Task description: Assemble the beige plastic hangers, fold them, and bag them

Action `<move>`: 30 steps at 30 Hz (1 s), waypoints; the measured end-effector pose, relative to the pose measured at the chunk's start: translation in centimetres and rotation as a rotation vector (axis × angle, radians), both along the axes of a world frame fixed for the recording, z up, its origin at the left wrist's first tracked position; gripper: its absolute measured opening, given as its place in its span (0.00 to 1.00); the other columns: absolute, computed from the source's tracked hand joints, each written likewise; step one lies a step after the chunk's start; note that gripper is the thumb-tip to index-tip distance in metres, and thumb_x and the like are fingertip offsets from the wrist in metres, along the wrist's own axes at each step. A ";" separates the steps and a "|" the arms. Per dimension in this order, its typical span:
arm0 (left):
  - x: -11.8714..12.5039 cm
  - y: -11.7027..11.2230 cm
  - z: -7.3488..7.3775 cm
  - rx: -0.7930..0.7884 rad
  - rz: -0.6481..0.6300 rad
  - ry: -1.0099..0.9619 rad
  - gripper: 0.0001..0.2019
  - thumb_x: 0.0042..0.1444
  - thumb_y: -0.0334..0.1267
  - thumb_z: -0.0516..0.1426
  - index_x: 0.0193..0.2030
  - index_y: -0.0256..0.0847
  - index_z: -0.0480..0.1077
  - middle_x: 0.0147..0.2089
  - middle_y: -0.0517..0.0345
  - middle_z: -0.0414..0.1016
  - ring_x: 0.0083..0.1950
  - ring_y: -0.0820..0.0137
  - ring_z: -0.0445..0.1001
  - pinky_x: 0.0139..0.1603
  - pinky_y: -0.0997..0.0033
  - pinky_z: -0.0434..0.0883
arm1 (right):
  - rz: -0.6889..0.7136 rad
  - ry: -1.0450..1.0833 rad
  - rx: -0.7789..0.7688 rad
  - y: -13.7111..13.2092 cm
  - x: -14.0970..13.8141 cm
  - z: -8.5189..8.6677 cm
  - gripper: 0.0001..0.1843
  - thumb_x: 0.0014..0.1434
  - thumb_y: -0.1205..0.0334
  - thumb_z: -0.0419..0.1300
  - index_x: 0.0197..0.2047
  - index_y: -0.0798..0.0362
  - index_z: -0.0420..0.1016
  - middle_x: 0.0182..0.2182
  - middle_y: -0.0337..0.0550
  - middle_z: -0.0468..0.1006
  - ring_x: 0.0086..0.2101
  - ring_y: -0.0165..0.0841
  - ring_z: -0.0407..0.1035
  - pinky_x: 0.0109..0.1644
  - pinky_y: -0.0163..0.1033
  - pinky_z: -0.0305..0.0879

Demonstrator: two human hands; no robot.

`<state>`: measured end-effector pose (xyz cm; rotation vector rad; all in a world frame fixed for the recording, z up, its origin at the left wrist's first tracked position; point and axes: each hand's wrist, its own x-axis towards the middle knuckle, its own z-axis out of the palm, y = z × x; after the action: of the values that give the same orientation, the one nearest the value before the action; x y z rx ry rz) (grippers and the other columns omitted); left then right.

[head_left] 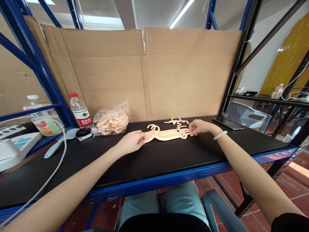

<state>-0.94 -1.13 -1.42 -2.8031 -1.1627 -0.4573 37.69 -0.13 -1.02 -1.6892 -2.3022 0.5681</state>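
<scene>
Several peach-coloured plastic clothes hangers (166,135) lie side by side, closely bunched, on the black tabletop, their curved hooks (154,128) at the left. My left hand (132,141) is closed around the bunch's left end, thumb and fingers pressed together on it. At the opposite end my right hand (198,127), with a beaded bracelet on the wrist, pinches the hangers' right tips. Just behind them, near the right hand, sits a small pile of peach-coloured plastic connector hooks (178,121). The hidden fingertips cover both ends of the hangers.
A clear bag of peach-coloured pieces (112,120) stands at the back left, beside a red-capped water bottle (81,111). A brush (60,141) and a white cable (63,154) lie further left. A phone (228,123) rests at the right. Cardboard (188,74) walls the back.
</scene>
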 end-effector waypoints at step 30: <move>-0.5 0.3 0.1 0.027 -0.013 -0.025 0.12 0.51 0.34 0.55 0.44 0.42 0.69 0.46 0.52 0.72 0.50 0.59 0.71 0.48 0.64 0.69 | -0.018 -0.046 0.043 0.1 0.3 0.0 0.11 0.45 0.54 0.65 0.27 0.54 0.74 0.24 0.42 0.78 0.27 0.34 0.70 0.30 0.35 0.60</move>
<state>-1.40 -0.82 -1.35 -2.7910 -1.1348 -0.5065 37.94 -0.08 -1.00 -1.7180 -2.3113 0.4772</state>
